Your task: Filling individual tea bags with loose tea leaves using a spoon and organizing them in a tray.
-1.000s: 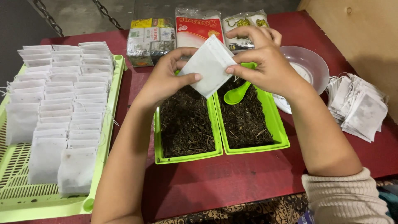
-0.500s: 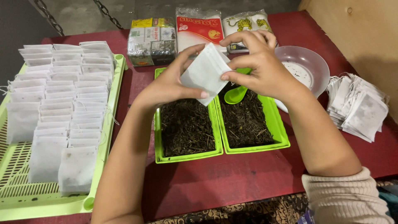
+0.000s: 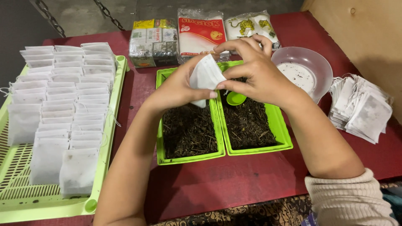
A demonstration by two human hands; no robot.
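- A small white paper bag (image 3: 205,77) is held up between both hands above two green trays (image 3: 190,158) of dark loose tea leaves (image 3: 188,129), over the strip where the trays meet.
- The bag is pinched by the left hand (image 3: 178,88) from the left, with the thumb laid across its lower edge and the fingers closed behind it.
- The bag's right side is gripped by the right hand (image 3: 259,75), fingers curled narrowly over the top and thumb pressed against the front.
- A green scoop (image 3: 235,98) is seen lying on the leaves in the right-hand tray, just below the right hand.
- A clear plastic bowl (image 3: 303,69) is set just beside that tray on the red table (image 3: 234,184).
- A loose pile of white bags (image 3: 360,106) is stacked near the table's right edge.
- Rows of filled white bags (image 3: 54,109) are laid overlapping in a pale green slotted tray (image 3: 12,184) on the left.
- Three packets (image 3: 199,35) are lined up behind the trays, at the far edge of the table.
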